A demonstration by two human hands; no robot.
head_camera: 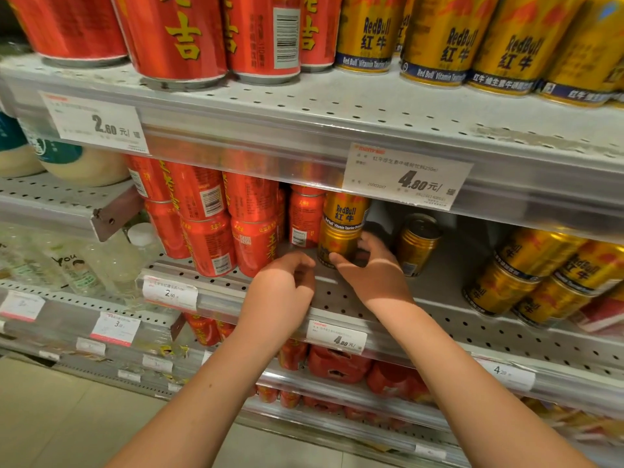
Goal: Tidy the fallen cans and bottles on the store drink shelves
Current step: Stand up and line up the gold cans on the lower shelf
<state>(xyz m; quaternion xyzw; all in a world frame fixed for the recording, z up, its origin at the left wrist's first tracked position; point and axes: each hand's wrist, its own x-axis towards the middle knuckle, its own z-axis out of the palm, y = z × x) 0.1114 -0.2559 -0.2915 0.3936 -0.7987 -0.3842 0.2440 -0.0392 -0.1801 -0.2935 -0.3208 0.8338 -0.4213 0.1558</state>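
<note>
Perforated grey shelving [439, 309] fills the view. At centre frame, the right hand's [371, 268] thumb and fingers curl round the lower gold can [337, 239] of a two-high stack, beside the stacked red cans [209, 238]. Just left of it, the left hand [287, 282] hovers, its fingers loosely curled and holding nothing. Another gold can [417, 244] stands right of the stack.

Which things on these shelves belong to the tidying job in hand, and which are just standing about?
In the job:
right hand, gripping the lower gold can
left hand
lone gold can

Just there:
top-shelf red cans
price tag
pale bottles
</note>
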